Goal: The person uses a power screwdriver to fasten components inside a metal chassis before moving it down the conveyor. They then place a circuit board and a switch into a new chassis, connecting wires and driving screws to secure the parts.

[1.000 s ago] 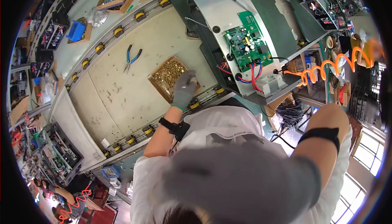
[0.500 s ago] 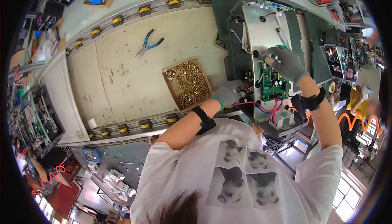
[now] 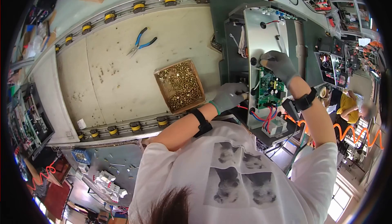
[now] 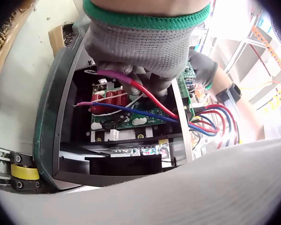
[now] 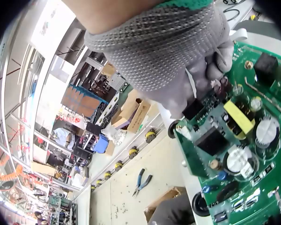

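A green circuit board (image 3: 269,86) is on a bright metal panel (image 3: 267,36) over a black metal case (image 3: 234,60). At the board's upper corner, my gloved right hand (image 3: 281,65) has bent fingers, their tips right by the components in the right wrist view. My gloved left hand (image 3: 230,96) reaches into the case beside the panel. Below its fingers, in the left wrist view, are red capacitors (image 4: 114,99) on an inner board, and a red cable (image 4: 152,99) with a ring terminal. I cannot tell what the fingertips of either hand hold.
A cardboard box of brass-coloured screws (image 3: 179,86) stands left of the case. Blue-handled pliers (image 3: 141,43) lie beyond it on the bench. Roller rails (image 3: 139,6) run along the bench edges. A coiled orange hose (image 3: 347,134) hangs at right.
My left hand has gone from the screw box into the case. My right hand has come from near the head camera down to the board. Over the last half second both stay about there.
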Demonstrator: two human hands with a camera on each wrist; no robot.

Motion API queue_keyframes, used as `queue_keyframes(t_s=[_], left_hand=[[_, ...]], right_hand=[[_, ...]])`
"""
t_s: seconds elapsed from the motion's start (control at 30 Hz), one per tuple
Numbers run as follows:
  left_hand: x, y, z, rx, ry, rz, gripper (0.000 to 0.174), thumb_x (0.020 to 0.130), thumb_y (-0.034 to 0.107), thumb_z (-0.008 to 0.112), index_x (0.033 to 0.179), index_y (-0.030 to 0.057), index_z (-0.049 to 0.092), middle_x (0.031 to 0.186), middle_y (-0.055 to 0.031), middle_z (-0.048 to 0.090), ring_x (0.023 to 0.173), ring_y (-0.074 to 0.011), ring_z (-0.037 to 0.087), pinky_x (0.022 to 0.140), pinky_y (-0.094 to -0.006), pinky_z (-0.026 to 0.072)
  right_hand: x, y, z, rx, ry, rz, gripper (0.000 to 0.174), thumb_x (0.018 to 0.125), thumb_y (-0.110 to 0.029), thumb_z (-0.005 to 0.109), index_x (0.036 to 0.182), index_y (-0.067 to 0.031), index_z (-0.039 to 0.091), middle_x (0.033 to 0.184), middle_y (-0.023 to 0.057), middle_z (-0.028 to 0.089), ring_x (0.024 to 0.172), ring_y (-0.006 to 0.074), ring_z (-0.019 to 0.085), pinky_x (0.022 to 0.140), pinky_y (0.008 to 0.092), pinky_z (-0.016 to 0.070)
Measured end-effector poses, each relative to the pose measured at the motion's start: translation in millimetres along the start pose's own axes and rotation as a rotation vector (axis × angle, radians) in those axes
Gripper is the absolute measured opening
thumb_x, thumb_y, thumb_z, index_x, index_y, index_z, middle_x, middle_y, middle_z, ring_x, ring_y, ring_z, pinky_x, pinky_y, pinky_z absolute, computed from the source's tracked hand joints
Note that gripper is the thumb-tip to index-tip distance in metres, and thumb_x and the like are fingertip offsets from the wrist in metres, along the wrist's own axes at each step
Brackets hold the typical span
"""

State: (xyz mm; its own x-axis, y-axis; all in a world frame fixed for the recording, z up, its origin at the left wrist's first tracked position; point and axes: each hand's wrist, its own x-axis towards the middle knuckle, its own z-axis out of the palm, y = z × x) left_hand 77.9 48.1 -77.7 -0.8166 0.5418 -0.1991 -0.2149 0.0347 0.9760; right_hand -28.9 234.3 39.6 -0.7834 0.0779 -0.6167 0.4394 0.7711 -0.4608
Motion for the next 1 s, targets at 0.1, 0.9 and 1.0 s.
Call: queue_keyframes(t_s=[0.1,0.9,1.0], left_hand=[[0,-3,5,-0.045,-0.006,-0.031,0.021,0.078,0.019,0.065,0.091,0.0027,0.062,0.076,-0.012,0.064,0.066,-0.0242,0.061,0.062,-0.0326,0.0481],[20,-39,24,-0.351,0.334,-0.094,0.031,0.075,0.005,0.072,0.096,0.0024,0.05,0.087,-0.0078,0.059,0.084,-0.0151,0.061,0.073,-0.0266,0.0503],[21,-39,19,-0.262,0.179,-0.081,0.028,0.078,0.003,0.068,0.102,0.0009,0.054,0.091,-0.0084,0.059,0.084,-0.0168,0.062,0.075,-0.0281,0.0506]], right_hand=[[1,-2,-2,0.108,0.006,0.059,0.035,0.077,-0.015,0.069,0.108,-0.001,0.064,0.089,0.0071,0.066,0.075,0.0108,0.059,0.069,0.0254,0.047],[-19,1,-2,0.209,0.142,-0.052,0.022,0.086,-0.009,0.057,0.102,0.0006,0.067,0.087,0.0041,0.066,0.078,0.0084,0.056,0.072,0.0233,0.0452],[-24,14,1,0.316,0.254,-0.095,0.021,0.088,-0.007,0.055,0.104,0.0007,0.066,0.089,0.003,0.065,0.079,0.008,0.055,0.073,0.0229,0.045]])
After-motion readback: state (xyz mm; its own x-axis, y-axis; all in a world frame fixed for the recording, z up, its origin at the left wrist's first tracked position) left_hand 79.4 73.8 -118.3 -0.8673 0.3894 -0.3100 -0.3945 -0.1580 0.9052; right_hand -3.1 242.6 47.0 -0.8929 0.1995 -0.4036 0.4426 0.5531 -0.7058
